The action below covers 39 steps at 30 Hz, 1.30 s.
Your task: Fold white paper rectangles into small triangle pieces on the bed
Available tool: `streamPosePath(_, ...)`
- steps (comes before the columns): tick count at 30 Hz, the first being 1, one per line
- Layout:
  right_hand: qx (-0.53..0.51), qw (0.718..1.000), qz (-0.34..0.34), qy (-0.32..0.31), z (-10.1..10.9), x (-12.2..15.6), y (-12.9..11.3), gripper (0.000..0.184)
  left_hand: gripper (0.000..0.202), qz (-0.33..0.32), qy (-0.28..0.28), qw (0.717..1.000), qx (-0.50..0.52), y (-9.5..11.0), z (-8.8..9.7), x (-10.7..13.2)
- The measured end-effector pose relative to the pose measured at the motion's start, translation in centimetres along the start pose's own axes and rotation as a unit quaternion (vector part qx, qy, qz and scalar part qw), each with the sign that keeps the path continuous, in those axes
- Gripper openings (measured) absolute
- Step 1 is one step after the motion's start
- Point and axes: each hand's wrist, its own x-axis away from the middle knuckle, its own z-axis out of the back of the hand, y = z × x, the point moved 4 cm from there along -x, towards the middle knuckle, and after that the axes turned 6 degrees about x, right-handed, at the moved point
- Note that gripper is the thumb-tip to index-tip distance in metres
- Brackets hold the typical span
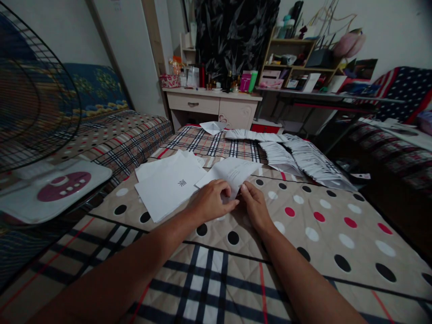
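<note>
A white printed sheet of paper (232, 173), partly folded into a point, is between my hands just above the bedspread. My left hand (214, 198) curls its fingers over the near left side of the sheet, with the thumb stretched toward the right. At the right edge, my right hand (254, 204) pinches the paper between thumb and fingers. Left of them lies a loose stack of white sheets (168, 184), the top one bearing a small dark printed character. Farther back, folded papers (310, 159) lie overlapping in long rows, and one folded white piece (212, 127) sits apart.
A quilted bedspread (232, 270) with dots and plaid bands lies under everything. On the left stands a fan (33, 90) with its white control base (67, 189). Behind the bed are a cream dresser (209, 103) with bottles on top and a desk with shelves (297, 67).
</note>
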Motion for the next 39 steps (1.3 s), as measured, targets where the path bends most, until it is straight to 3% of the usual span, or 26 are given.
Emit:
streamPosePath(16,-0.022,0.999,-0.043,-0.005,-0.2,0.3,-0.5,0.044,0.015,0.115,-0.076,0.971,0.197,-1.3,0.7,-0.8)
streamPosePath(25,0.011,0.999,-0.037,0.000,-0.6,0.1,-0.3,0.027,0.017,0.143,-0.042,0.966,0.212,-2.6,1.2,-0.9)
streamPosePath(28,0.011,0.998,-0.047,0.029,-0.4,-0.1,0.1,0.021,0.015,0.147,0.006,0.964,0.222,-2.9,1.9,-1.2)
streamPosePath(34,-0.011,0.994,-0.056,0.091,0.6,-0.4,0.5,0.033,0.010,0.112,0.206,0.953,0.194,-3.0,5.1,-1.7)
streamPosePath(39,-0.042,0.993,-0.027,0.110,1.0,-0.7,0.5,0.042,0.015,0.050,0.385,0.881,0.269,-3.2,10.0,-2.3)
